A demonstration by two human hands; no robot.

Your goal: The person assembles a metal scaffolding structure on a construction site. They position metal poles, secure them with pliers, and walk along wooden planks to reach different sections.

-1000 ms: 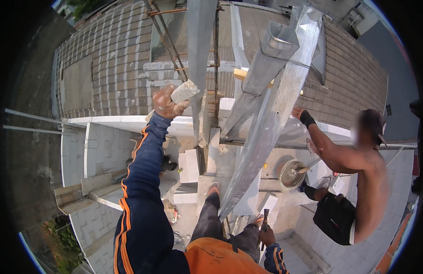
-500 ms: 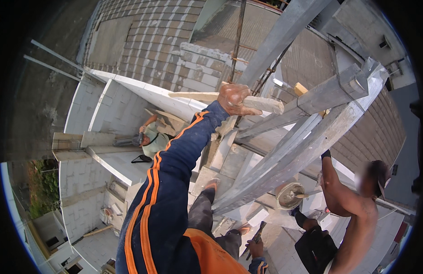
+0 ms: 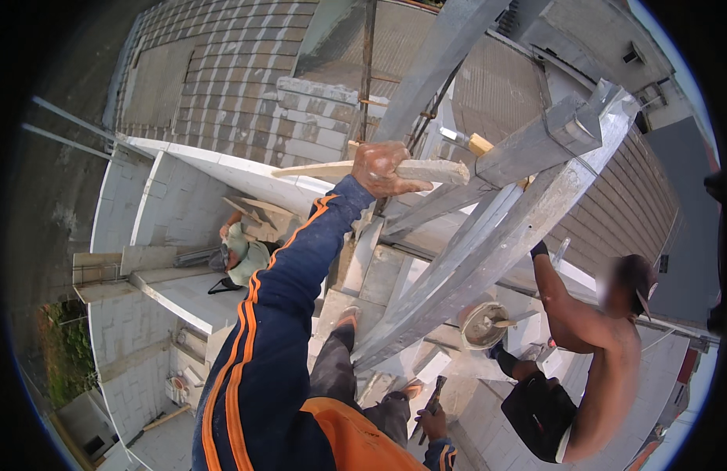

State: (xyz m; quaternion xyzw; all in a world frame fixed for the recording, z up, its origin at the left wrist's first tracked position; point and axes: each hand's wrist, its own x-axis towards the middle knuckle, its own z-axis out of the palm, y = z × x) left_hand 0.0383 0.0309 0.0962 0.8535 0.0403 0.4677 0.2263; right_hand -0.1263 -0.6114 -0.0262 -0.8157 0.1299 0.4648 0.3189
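Note:
My left hand (image 3: 381,169), its arm stretched far forward, is closed around a pale wooden strip (image 3: 434,171). The strip runs crosswise, its other end (image 3: 308,169) showing left of my fist. Its right end lies in front of a slanting grey metal beam (image 3: 450,188). Low in the view, my right hand (image 3: 434,425) grips what looks like a hammer (image 3: 432,399) with its dark head up. A long grey beam (image 3: 489,255) slopes between my two hands. My feet (image 3: 346,318) stand on pale blocks below.
A shirtless co-worker (image 3: 603,369) with a dark cap is at the right, near a bucket of mortar (image 3: 483,325). Another person (image 3: 250,255) works lower down at the left beside white block walls (image 3: 179,192). A tiled roof (image 3: 246,86) lies beyond. An upright rusty rod (image 3: 368,71) stands ahead.
The view has swung slightly, so most things sit further left. Both hands keep their grips. The person at the left has bent the head lower.

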